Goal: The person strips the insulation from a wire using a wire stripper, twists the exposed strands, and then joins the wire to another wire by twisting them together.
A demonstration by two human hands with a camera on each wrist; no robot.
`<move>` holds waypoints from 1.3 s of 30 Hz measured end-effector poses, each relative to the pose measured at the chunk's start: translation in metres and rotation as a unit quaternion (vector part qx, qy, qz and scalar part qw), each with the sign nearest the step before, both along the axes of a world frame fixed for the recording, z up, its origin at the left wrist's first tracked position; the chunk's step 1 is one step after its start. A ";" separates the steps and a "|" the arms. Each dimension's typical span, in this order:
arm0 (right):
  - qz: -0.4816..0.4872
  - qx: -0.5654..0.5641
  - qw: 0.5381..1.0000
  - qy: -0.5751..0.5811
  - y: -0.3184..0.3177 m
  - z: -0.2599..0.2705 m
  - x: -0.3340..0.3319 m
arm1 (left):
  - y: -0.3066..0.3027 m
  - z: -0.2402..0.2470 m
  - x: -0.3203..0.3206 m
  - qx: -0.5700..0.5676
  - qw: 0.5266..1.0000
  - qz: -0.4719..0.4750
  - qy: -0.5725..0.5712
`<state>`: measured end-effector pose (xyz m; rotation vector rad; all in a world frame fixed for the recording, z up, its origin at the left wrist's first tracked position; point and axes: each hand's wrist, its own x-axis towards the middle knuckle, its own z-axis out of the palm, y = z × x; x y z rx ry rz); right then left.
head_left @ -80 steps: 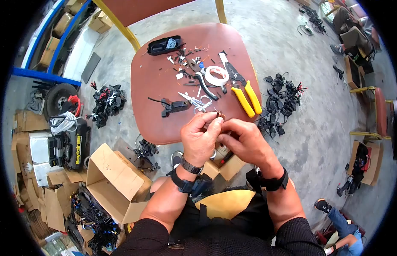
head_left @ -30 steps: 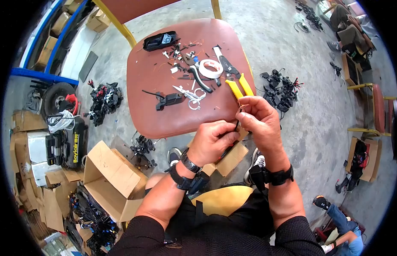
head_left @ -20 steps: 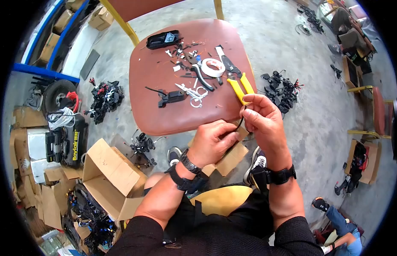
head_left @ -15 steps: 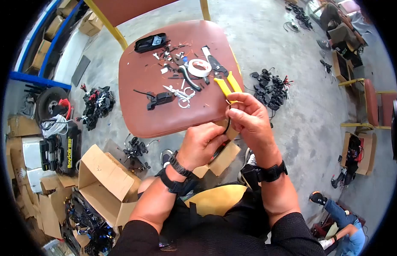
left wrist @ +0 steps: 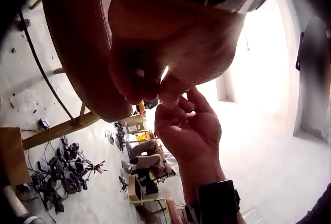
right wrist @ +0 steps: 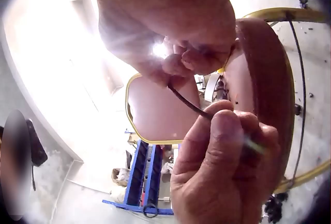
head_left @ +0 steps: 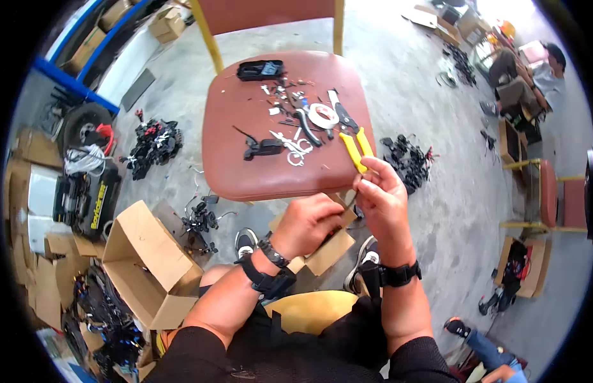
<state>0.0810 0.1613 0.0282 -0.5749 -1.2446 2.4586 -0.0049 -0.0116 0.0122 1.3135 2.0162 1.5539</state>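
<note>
A thin black cable point(right wrist: 189, 103) runs between the two hands in the right wrist view. The left hand point(head_left: 307, 225) pinches it between thumb and fingers, just off the front edge of the red chair seat point(head_left: 277, 185). At the cable's other end the right hand point(head_left: 384, 198) pinches with thumb and forefinger, beside the yellow-handled tool point(head_left: 351, 152). Scissors point(head_left: 295, 148), a black connector part point(head_left: 263, 148), a roll of white tape point(head_left: 323, 115) and black-handled pliers point(head_left: 307, 126) lie on the seat. What sits in the right fingertips is too small to tell.
Small scraps and a black tray point(head_left: 260, 70) are on the seat's back half. Cable bundles point(head_left: 408, 163) lie on the floor on both sides. An open cardboard box point(head_left: 149, 265) stands at the lower left. A seated person point(head_left: 523, 80) is at the upper right.
Earlier the hands were close together; they moved apart with the cable between them. Over the last half second both hands keep their pinch, while the head view has shifted.
</note>
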 end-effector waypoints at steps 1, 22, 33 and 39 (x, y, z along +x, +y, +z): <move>0.006 -0.011 1.000 0.003 -0.001 0.002 0.000 | 0.000 0.003 0.001 0.028 0.999 -0.018 0.001; 0.111 0.230 0.961 -0.101 -0.040 -0.007 -0.020 | -0.015 0.010 -0.011 0.017 0.947 0.123 -0.297; 0.036 0.283 0.953 -0.106 -0.031 -0.013 -0.039 | -0.011 0.010 -0.017 -0.019 0.971 0.106 -0.213; 0.025 0.457 0.877 -0.146 -0.019 -0.010 -0.048 | -0.012 0.002 -0.026 -0.097 0.995 0.036 0.011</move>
